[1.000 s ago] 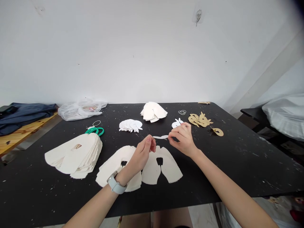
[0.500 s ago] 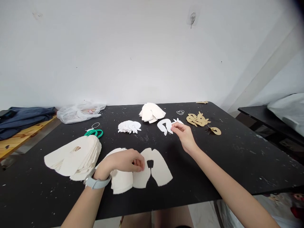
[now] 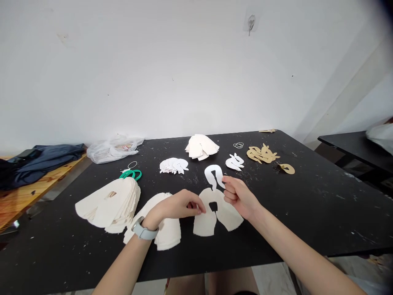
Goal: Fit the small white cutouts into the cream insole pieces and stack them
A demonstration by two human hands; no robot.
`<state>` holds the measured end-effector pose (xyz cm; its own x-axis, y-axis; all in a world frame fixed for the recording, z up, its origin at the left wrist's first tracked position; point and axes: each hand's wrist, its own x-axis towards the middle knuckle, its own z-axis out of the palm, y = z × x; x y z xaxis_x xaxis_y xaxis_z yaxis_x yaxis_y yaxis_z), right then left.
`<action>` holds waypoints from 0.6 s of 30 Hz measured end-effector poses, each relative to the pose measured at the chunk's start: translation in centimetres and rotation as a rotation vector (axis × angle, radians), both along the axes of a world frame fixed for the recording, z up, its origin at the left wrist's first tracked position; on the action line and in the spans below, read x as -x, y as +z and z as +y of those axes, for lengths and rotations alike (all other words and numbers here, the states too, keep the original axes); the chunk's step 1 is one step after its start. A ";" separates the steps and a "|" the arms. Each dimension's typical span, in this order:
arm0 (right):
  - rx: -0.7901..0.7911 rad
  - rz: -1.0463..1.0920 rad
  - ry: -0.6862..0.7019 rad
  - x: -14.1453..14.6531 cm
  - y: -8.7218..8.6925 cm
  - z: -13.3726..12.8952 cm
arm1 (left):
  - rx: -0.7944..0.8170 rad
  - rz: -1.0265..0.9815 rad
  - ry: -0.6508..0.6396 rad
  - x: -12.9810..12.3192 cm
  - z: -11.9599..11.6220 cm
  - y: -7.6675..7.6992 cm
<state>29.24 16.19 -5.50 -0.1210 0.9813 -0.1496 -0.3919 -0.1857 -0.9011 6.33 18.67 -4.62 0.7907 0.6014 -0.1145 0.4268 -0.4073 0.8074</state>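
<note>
My right hand (image 3: 241, 196) pinches the right leg of a thin white U-shaped cutout (image 3: 211, 172) and holds it up. Below it lies a cream cloth-like arch piece (image 3: 204, 223) with a hole in its middle and a slit down to its lower edge. My left hand (image 3: 184, 205), a watch on its wrist, has its fingers curled and the tips together at this piece's left side. Under that hand is a stack of similar cream pieces (image 3: 168, 235), partly covered by it.
A larger cream stack (image 3: 104, 200) lies left, by green-handled scissors (image 3: 135, 175). Farther back are white cutouts (image 3: 173, 165), more white cutouts (image 3: 235, 162), a cream pile (image 3: 201, 146), tan cutouts (image 3: 262, 154), thin rings (image 3: 238, 145) and a plastic bag (image 3: 112, 149).
My right hand has lifted the white cutout from its pile and brought it nearer, above the cream piece. With my left hand at it, the cream piece has slid right, away from the stack.
</note>
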 end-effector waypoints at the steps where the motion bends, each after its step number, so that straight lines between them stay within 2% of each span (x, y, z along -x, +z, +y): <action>1: 0.034 0.028 -0.015 0.1 0.0 -0.7 | -0.025 -0.029 0.083 -0.3 -0.1 0.0; 4: 0.094 0.079 -0.080 0.4 0.0 -2.2 | -0.087 -0.136 0.333 -1.3 -0.5 0.3; 7: 0.080 0.060 -0.115 0.9 -0.1 -2.7 | -0.115 -0.211 0.477 -2.0 -1.0 0.4; 11: 0.050 0.057 -0.144 1.7 -0.3 -2.4 | -0.113 -0.263 0.552 -2.4 -1.5 0.2; 18: 0.057 0.065 -0.159 2.3 -0.3 -2.2 | -0.161 -0.240 0.646 -2.2 -1.3 0.1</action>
